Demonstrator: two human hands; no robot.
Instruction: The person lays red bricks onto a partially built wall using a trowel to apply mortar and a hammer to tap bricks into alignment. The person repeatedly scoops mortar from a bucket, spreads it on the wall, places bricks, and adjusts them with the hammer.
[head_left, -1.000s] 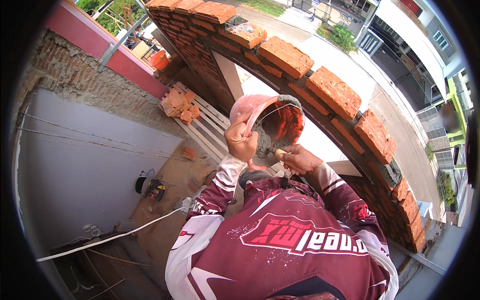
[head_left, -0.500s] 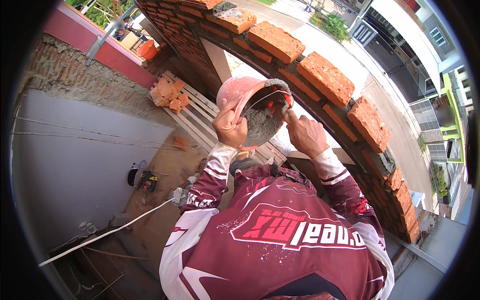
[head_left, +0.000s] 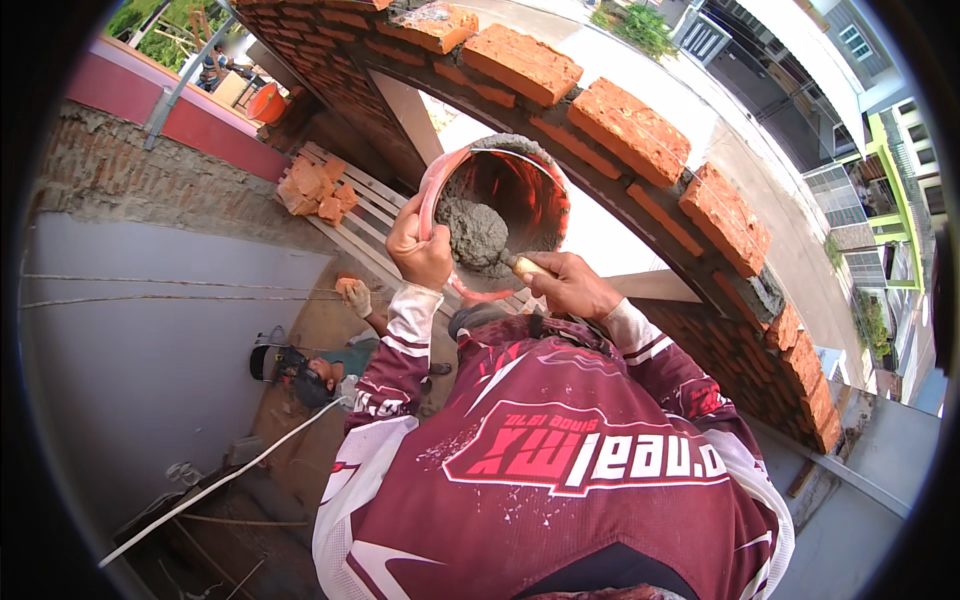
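Note:
A reddish plastic bucket (head_left: 550,195) is tilted so that its mouth faces me, and grey mortar (head_left: 474,228) lies heaped inside. My left hand (head_left: 420,245) is closed on the bucket's left rim. Low at the mouth, my right hand (head_left: 572,286) grips the light wooden handle of a trowel (head_left: 527,266). The trowel's blade is largely hidden in the mortar. Wet mortar also clings along the upper rim.
A curved brick wall (head_left: 630,130) with spaced bricks on top runs along the right. Broken bricks (head_left: 315,188) lie on planks (head_left: 368,205) to the left. Below, a co-worker (head_left: 325,370) raises a gloved hand holding a brick piece (head_left: 345,283). A white cable (head_left: 220,480) crosses lower left.
The bucket has turned its mouth more toward me. My right hand has moved down and left from the right rim, bringing the trowel handle into view. A co-worker has appeared below.

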